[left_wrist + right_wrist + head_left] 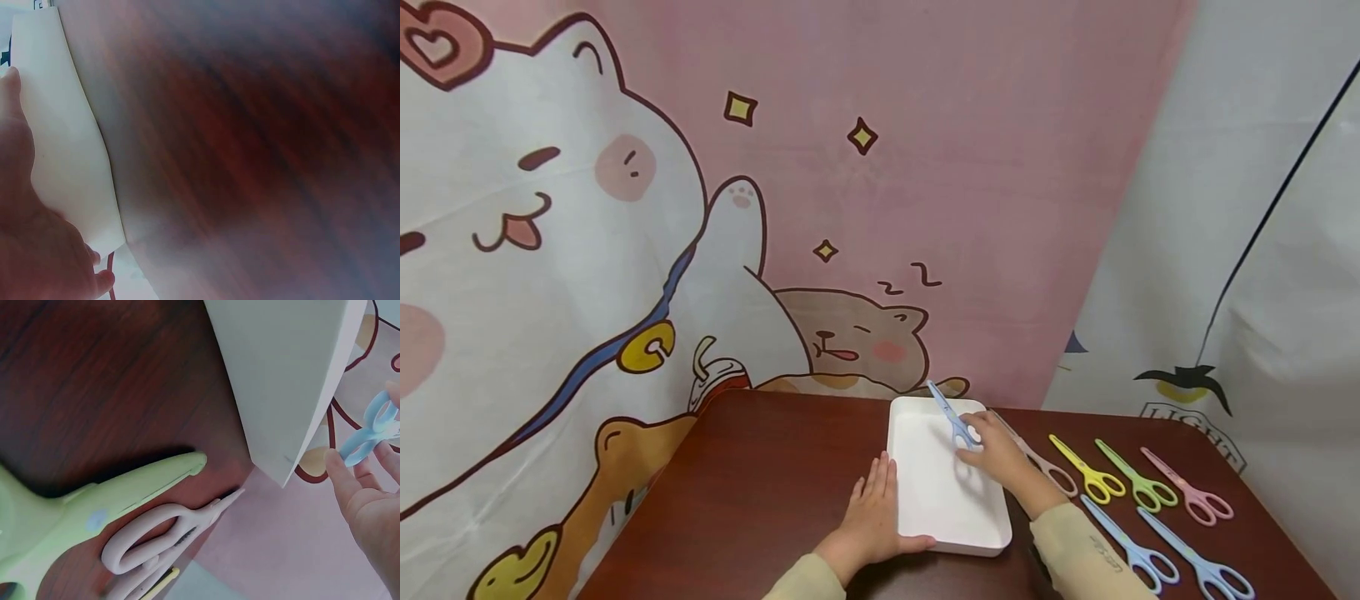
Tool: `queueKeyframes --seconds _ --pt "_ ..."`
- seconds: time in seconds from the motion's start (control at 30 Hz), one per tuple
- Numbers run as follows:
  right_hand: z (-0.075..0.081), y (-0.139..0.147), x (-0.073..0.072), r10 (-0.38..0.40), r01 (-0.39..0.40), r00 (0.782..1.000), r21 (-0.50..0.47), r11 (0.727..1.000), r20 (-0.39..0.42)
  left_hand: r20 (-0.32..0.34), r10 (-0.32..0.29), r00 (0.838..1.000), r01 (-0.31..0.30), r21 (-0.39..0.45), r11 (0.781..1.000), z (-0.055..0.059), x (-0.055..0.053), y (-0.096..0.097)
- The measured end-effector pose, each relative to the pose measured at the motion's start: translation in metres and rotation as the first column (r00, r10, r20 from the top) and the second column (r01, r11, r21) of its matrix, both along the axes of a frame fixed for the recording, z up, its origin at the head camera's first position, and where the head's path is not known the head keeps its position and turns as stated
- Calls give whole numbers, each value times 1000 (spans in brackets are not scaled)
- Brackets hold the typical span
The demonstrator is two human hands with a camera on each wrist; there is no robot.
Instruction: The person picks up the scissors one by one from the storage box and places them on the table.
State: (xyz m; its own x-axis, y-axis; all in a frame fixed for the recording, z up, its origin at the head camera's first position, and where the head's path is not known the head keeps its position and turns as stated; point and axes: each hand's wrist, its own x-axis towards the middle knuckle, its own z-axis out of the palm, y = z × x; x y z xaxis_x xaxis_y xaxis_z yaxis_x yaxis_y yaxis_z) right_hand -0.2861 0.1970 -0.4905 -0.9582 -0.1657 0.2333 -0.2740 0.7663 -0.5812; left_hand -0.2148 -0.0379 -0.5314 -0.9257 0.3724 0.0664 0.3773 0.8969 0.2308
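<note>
My right hand (992, 450) holds a pair of light blue scissors (953, 417) by the handles above the white tray (925, 500), blades slanting up toward the far left. In the right wrist view, the fingertips pinch the blue handle loops (369, 434), while the blades run out of frame. My left hand (872, 517) lies along the tray's left side with fingers straight and the thumb over its near rim. The left wrist view shows that hand (37, 231) against the tray's outer wall (69, 137).
Right of the tray lie pale pink (1060, 477), yellow (1097, 482), green (1142, 487) and pink scissors (1198, 500). Two blue pairs (1131, 546) (1202, 560) lie nearer. Another green pair (125, 497) shows close up in the right wrist view. A cartoon-printed cloth (985, 208) hangs behind the table.
</note>
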Motion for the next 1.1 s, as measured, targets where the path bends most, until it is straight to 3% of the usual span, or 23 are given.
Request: queueKeyframes --seconds 0.2,0.4,0.73,1.1 --pt "4 7 7 -12 13 1000 -17 1000 25 31 5 1000 -5 -8 1000 4 1 1" --pt "3 12 14 -19 19 1000 -9 1000 -15 33 7 999 -7 -6 1000 5 1 0" --pt "-3 24 28 13 -16 997 -26 1000 -81 46 5 999 -6 9 1000 0 -3 2" --pt "-8 41 37 -17 16 997 -23 1000 -70 26 15 1000 -15 -5 1000 -8 -5 1"
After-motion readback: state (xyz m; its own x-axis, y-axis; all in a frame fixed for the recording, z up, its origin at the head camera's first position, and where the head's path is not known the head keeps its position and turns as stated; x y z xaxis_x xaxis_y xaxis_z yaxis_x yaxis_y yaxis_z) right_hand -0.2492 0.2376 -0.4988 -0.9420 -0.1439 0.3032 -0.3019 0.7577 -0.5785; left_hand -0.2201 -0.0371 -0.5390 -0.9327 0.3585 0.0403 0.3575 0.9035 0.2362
